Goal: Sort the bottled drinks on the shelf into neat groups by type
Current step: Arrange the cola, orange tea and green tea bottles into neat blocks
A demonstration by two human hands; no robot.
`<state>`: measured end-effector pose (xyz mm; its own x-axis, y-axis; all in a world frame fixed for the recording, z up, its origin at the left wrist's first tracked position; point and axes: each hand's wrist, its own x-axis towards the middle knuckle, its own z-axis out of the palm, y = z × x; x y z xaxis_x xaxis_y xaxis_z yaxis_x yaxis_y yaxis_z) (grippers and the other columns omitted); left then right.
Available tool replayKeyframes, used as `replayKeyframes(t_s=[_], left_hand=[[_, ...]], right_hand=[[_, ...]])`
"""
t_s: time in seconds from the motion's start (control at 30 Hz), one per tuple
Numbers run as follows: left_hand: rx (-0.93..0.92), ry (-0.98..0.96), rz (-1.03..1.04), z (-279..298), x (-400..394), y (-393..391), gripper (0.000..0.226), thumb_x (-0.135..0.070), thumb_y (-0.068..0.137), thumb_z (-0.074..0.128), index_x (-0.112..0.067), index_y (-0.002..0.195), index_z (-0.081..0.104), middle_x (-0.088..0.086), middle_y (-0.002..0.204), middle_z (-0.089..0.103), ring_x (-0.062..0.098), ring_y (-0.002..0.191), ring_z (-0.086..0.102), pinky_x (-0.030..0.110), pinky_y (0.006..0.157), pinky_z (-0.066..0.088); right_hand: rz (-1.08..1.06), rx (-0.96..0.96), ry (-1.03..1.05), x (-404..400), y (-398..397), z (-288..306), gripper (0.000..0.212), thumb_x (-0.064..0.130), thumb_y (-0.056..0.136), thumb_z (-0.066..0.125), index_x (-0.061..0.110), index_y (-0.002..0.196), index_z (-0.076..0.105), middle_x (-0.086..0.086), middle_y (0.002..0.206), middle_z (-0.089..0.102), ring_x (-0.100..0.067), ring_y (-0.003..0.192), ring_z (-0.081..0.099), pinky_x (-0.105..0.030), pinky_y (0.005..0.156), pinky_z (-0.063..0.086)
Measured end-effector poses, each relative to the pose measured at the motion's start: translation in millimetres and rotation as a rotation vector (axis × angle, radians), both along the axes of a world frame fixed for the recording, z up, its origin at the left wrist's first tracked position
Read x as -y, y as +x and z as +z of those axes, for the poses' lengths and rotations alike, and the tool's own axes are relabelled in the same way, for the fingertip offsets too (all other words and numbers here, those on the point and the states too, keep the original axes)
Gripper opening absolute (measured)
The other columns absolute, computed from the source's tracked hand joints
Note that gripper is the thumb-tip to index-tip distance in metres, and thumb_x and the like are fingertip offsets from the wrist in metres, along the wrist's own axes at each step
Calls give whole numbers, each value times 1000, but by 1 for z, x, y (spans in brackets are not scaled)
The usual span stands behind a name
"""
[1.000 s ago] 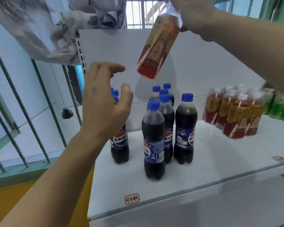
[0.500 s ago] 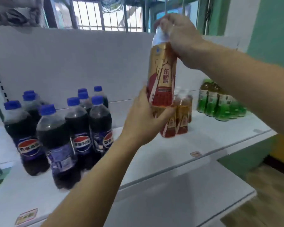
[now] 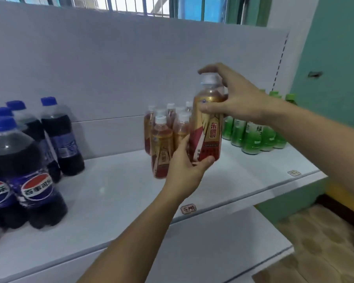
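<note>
Already, three groups are seen on the shelf (image 3: 119, 188): colas (image 3: 27, 172) left, amber drinks (image 3: 161, 137) middle, green bottles (image 3: 253, 135) right. One amber bottle (image 3: 207, 127) is held upright just above the shelf beside its group, gripped at the neck by the right hand (image 3: 231, 101) and cupped at the base by the left hand (image 3: 184, 168); it is not yet set down.

A red-and-gold bottle (image 3: 207, 127) with a white cap is upright above the shelf (image 3: 121, 190), near the middle. Behind it, toward the back panel, stands a tight cluster of matching red-and-gold bottles (image 3: 161, 139). Dark cola bottles (image 3: 29, 160) with blue caps crowd the shelf's left end, and green bottles (image 3: 253, 135) stand grouped at its right end.
</note>
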<state>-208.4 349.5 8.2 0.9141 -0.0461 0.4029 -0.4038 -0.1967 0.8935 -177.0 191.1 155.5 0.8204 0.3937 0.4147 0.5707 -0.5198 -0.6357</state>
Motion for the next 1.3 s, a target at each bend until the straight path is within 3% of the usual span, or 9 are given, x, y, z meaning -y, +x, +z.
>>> replayKeyframes(t_s=[0.13,0.23,0.33,0.43,0.53,0.7,0.87,1.0,1.3], left_hand=[[242,326,268,-20,-10,17,59,-35,89,73,-27,142,48,-8,134,52,11,110,62,29,95,55],[402,280,527,-27,-36,29,45,-19,90,69,-24,131,51,1,132,46,10,116,52,28,99,52],[216,141,681,-33,-55,40,57,-20,90,67,-33,138,38,-4,141,37,14,124,47,39,104,48],[-29,-42,517,-43,-54,46,72,-11,94,63,-32,151,26,-5,144,41,6,122,50,29,98,49],[-161,84,360,-52,-54,51,70,-1,90,66,-22,148,32,-12,124,59,-7,108,61,20,91,54],[-185,144,413,-54,-54,53,59,-2,89,69,-24,137,44,-11,120,62,-2,106,62,3,71,48],[-174,165,458,-58,-57,55,58,-3,88,73,-23,137,47,-9,120,66,4,110,63,13,84,52],[-182,203,483,-58,-56,55,60,-9,90,75,-23,140,46,-9,126,65,7,116,62,25,96,51],[-180,235,500,-56,-54,57,61,-10,87,78,-26,139,51,-9,125,67,6,115,64,20,92,53]], right_hand=[[-20,-19,115,20,26,-29,75,22,81,85,34,142,43,-6,131,56,-15,103,72,-37,86,62],[-53,44,72,23,50,-46,83,41,68,86,44,139,43,2,129,57,-26,116,65,-50,94,58],[-48,51,48,22,77,-65,82,21,77,87,40,142,41,-7,110,66,-22,96,72,-48,91,59],[-31,63,-44,24,99,-88,84,24,75,88,39,143,41,-2,121,64,-22,101,69,-46,92,59],[4,44,18,32,118,-107,85,39,66,88,43,139,43,3,129,61,-25,110,67,-48,93,58],[76,87,185,37,130,-130,93,26,69,93,34,145,41,23,118,55,5,100,60,-9,78,50],[171,-29,268,44,135,-185,119,20,67,95,43,155,19,6,142,51,-7,124,56,-27,93,55],[213,-244,181,57,141,-207,108,18,68,94,37,151,28,17,119,59,-7,109,63,-27,92,56],[176,-243,221,57,143,-206,94,11,73,90,29,149,37,22,110,57,-2,101,63,-29,89,58]])
